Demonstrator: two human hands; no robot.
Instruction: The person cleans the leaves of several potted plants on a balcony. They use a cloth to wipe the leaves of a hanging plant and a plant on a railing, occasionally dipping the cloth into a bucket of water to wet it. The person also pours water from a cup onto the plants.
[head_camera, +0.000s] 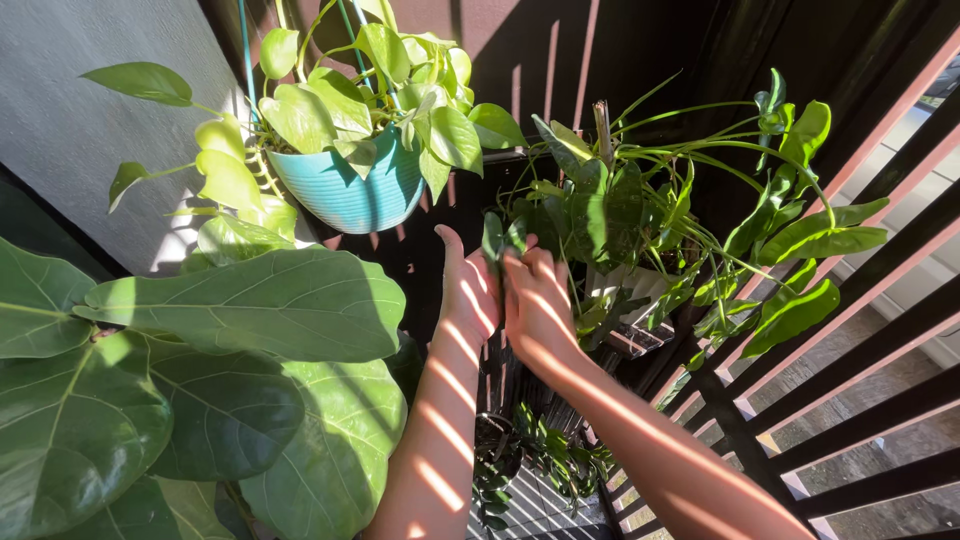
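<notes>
Both hands raised into dark-leaved plant at centre, bars of sunlight across forearms. Left hand half open, thumb up, fingers around small dark leaf — grip seems loose, partly hidden. Right hand touching left, fingers curled among same leaves; hold unclear. Teal hanging pot with pale green vine up left — big broad leaves lower left. Slatted railing on right.

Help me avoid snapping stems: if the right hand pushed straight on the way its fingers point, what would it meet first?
Probably the dark speckled leaves of the potted plant, directly beyond the right hand; depth is unclear.
</notes>
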